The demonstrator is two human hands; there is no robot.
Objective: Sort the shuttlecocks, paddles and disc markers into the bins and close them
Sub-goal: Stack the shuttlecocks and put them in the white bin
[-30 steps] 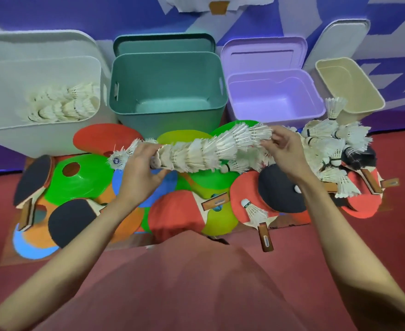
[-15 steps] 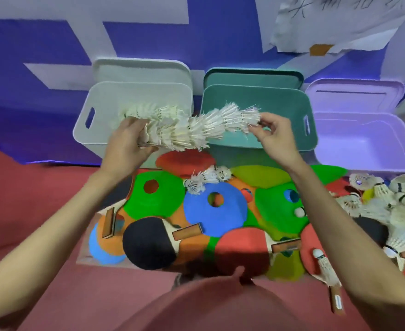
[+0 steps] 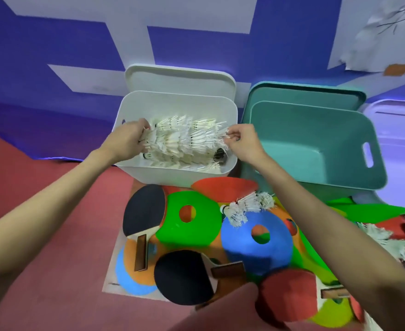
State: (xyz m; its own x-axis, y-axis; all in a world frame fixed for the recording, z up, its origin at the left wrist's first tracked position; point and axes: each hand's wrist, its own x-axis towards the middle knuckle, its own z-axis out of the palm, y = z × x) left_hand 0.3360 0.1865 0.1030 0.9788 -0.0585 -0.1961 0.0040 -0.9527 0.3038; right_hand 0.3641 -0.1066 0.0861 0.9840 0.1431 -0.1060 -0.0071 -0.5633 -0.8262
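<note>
A long nested row of white shuttlecocks (image 3: pixel 184 137) lies across the inside of the white bin (image 3: pixel 180 173), on top of other shuttlecocks there. My left hand (image 3: pixel 127 139) grips its left end. My right hand (image 3: pixel 241 139) pinches the feathers at its right end. A short stack of shuttlecocks (image 3: pixel 244 207) lies on the disc markers in front of the bins. Black-faced paddles (image 3: pixel 144 211) (image 3: pixel 184 277) and a red one (image 3: pixel 290 295) lie among green (image 3: pixel 196 225), blue (image 3: pixel 256 247) and orange disc markers.
An empty teal bin (image 3: pixel 316 151) stands open to the right of the white one, and a lilac bin (image 3: pixel 402 151) lies beyond it. More loose shuttlecocks (image 3: pixel 387 237) sit at the far right. Lids lean against the purple wall. The floor is red.
Both hands carried the shuttlecock row left from above the pile and lowered it into the white bin. The view has turned left with it.
</note>
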